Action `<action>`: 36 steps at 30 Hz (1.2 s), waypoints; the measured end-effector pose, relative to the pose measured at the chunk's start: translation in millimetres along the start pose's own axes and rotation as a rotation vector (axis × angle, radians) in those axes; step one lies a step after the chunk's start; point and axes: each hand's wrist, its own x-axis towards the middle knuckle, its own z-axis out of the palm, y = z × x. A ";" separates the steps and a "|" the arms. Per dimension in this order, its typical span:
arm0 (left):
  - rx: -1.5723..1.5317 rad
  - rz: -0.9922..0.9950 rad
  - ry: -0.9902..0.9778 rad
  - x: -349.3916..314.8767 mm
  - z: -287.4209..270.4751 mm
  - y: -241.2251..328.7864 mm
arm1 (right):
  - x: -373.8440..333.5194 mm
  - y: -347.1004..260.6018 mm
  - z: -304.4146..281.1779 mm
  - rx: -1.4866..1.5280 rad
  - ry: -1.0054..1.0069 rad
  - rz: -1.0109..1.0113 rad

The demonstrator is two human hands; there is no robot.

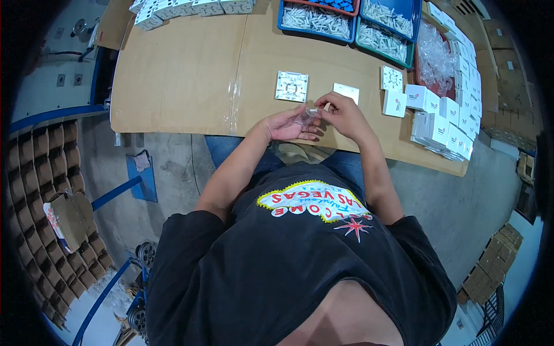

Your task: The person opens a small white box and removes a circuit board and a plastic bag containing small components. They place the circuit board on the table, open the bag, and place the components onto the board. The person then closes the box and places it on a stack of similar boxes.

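Observation:
At the table's near edge, a small clear plastic bag (305, 117) lies across the fingers of my left hand (280, 125), which is palm up with the fingers curled round it. My right hand (345, 117) pinches the bag's upper end, where something small and whitish shows; I cannot make out what it is. Just beyond my left hand lies a white square piece (291, 86) with a dark printed pattern and cut-outs. Behind my right hand, a plain white flat piece (347, 91) is partly covered by the fingers.
Blue and green trays (353, 41) of small white parts stand at the far side. Right of them are a heap of clear bags (433, 57) and stacked white boxes (441, 130). More white boxes (196, 7) line the far left. Brown cardboard (179, 75) covers the table.

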 end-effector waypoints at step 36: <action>-0.012 -0.088 0.016 0.2 -4.4 1.2 | 201.8 124.6 -218.6 -0.598 0.758 0.300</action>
